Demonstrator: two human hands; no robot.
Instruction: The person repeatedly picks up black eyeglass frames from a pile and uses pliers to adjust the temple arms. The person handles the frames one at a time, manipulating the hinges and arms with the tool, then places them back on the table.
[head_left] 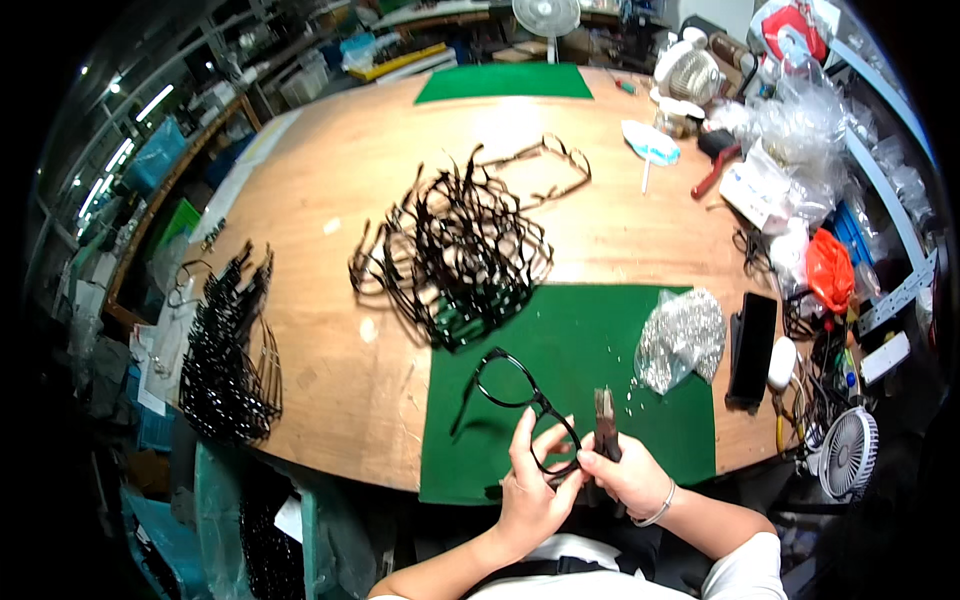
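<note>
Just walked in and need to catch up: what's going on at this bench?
A person holds a black glasses frame in the left hand over a green mat, while the right hand grips pliers at the frame's right end. A tangled pile of frames lies behind on the wooden table, a second pile at the left, and a bag of small metal parts to the right.

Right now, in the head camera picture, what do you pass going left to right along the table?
Neat row of black frames → tangled heap of frames → bag of small silvery parts → black phone → small white fan.
</note>
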